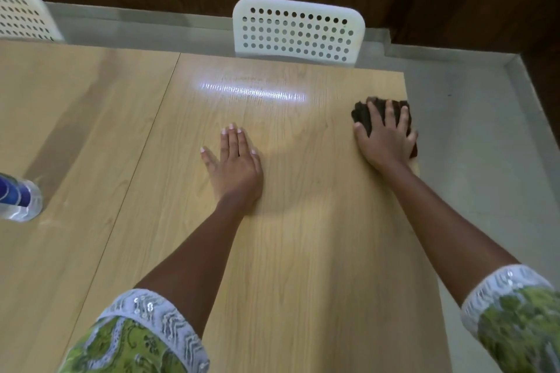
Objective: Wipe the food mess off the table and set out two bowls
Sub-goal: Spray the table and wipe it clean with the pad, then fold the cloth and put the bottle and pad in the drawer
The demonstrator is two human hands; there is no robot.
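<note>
1. At the far right edge of the pale wood-grain worktop, the right hand presses a dark, rumpled cloth with fingers spread, largely hiding it.
2. The left hand lies flat, released, mid-worktop.
3. At the left edge, a clear plastic bottle is cut off.
4. Beyond stands a white perforated chair.

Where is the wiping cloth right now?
In the head view, the dark cloth lies at the table's far right edge, pressed flat under the right hand.
</note>
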